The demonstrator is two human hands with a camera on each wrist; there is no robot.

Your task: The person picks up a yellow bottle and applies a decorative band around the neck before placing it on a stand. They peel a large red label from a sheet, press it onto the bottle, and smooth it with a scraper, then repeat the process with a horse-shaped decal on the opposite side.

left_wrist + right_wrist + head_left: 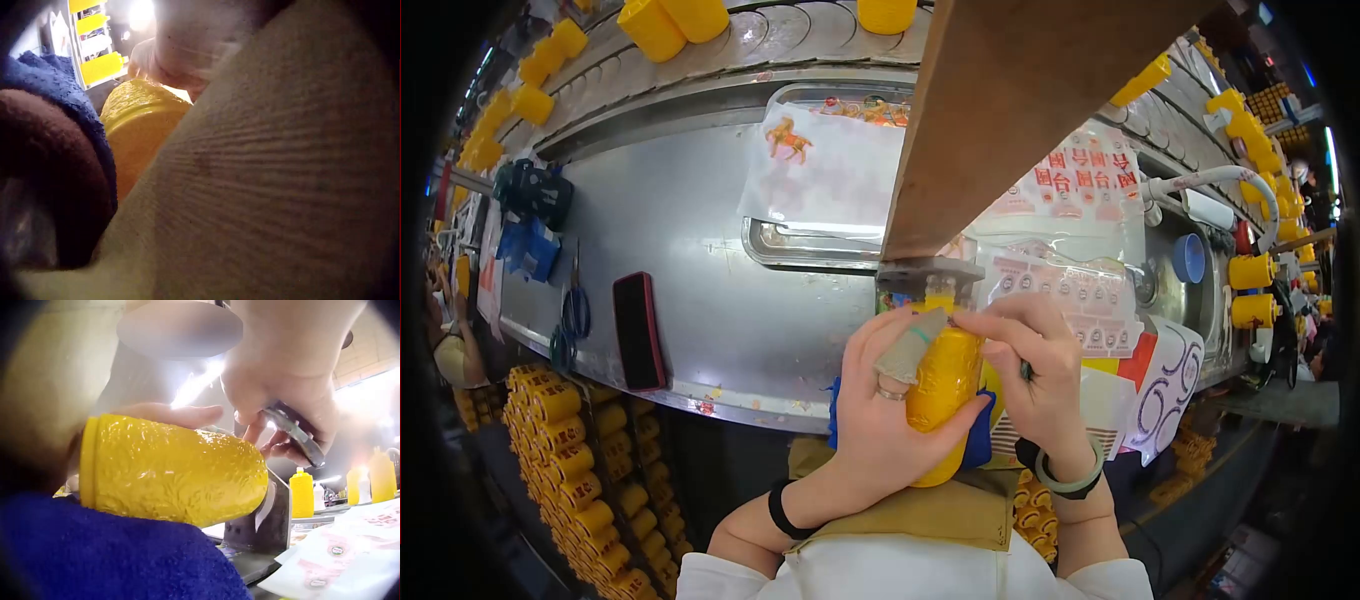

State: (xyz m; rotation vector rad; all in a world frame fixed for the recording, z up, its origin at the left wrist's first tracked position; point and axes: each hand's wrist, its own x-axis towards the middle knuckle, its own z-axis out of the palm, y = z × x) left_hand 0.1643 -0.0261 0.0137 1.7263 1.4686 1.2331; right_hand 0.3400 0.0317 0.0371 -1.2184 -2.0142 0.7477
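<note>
A glossy yellow embossed bottle [948, 380] lies with its neck pointing away from the body. My left hand [870, 425] holds it from the left, thumb across its lower part. A grey-green cloth wrap [910, 347] covers a finger of that hand, above a ring. At the bottle's neck, the fingertips of my right hand [1040, 365] come close to the cloth. Curled fingers of the right hand hold a small dark shiny tool [297, 434], whose kind I cannot tell. Under the bottle lies a blue towel [119, 550].
A brown upright board [990, 110] rises past the bottle. To the left lie a phone [640, 330], scissors [576, 310] and a metal tray [800, 245] with a sheet on it. Printed sheets [1060, 300] lie right, near a sink with a blue cup [1189, 258].
</note>
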